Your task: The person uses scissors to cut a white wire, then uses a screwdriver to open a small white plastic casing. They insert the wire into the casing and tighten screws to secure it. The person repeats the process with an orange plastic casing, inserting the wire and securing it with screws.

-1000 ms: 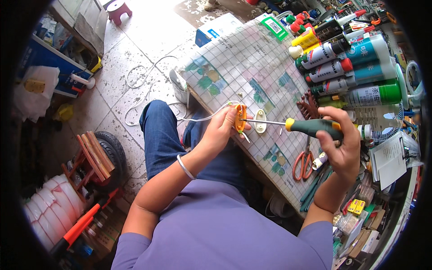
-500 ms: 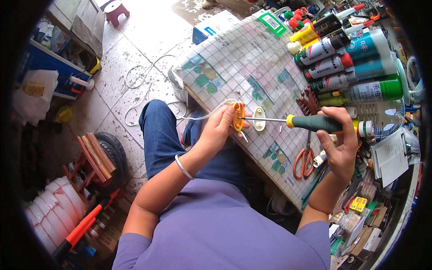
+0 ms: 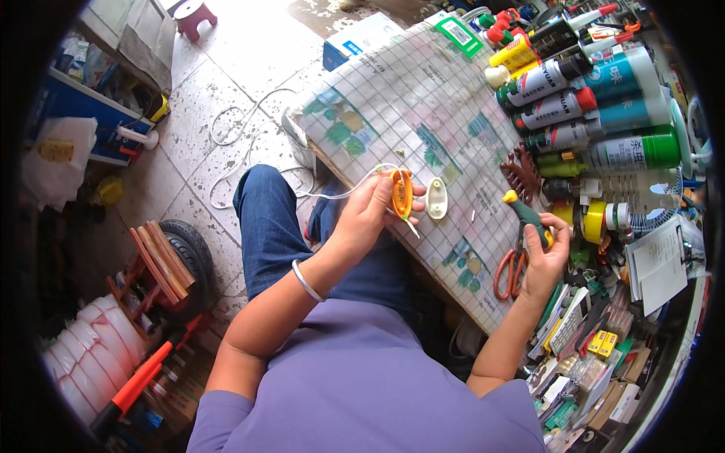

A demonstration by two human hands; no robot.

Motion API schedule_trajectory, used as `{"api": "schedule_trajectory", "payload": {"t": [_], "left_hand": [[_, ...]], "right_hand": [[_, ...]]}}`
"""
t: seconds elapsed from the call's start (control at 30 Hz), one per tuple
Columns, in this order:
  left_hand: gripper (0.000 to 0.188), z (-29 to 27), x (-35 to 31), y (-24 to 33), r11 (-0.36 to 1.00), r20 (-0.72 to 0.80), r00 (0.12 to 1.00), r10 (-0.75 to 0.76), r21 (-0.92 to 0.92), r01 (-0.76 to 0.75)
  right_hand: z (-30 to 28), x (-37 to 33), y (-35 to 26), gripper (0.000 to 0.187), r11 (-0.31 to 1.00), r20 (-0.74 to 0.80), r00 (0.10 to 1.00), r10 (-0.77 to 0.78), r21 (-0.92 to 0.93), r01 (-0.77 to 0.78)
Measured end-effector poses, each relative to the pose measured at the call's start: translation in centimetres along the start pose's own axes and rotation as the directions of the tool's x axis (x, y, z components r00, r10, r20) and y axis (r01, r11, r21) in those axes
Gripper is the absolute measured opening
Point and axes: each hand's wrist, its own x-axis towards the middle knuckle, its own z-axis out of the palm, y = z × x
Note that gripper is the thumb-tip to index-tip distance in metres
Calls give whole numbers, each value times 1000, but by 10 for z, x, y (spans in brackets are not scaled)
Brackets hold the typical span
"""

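My left hand (image 3: 362, 211) pinches an open orange oval housing (image 3: 402, 198), apparently half of an inline cord switch, held over the table edge. A white cord (image 3: 332, 198) enters its upper end, and a short white wire end (image 3: 412, 226) sticks out below. Beside it on the table lies a white oval cover (image 3: 436, 199), hollow side up. Over the table's right part, my right hand (image 3: 545, 260) grips a screwdriver (image 3: 529, 216) by its green and yellow handle; its shaft cannot be made out. Red-handled scissors (image 3: 508, 273) lie just left of that hand.
Several spray cans (image 3: 544, 108) line the right side of the table (image 3: 385, 83). A brown claw clip (image 3: 521, 172) and a small screw (image 3: 399, 152) lie on it. Notepads (image 3: 655, 264) and packed goods crowd the right. A red stool (image 3: 195, 19) stands on the floor.
The screwdriver has left the orange housing; my right hand has drawn it back toward the lower right and turned its handle. My left hand stays in place with the housing.
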Motion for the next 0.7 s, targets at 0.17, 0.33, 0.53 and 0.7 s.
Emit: {"api": "schedule_trajectory", "payload": {"t": [0.17,0.33,0.53,0.7], "left_hand": [[43,3,1,2,1000,-54,999,9,18,-8],[42,11,1,9,996,-121,992,-41,78,50],[40,8,1,7,998,-99,995,-26,56,32],[41,9,1,6,998,-82,996,-16,67,22]], "right_hand": [[2,-8,9,29,957,40,989,142,251,-147],[-3,-7,14,26,980,-32,990,138,147,-132],[11,-19,16,22,953,-45,997,60,-295,-70],[40,4,-6,21,786,166,960,-227,-551,281]]}}
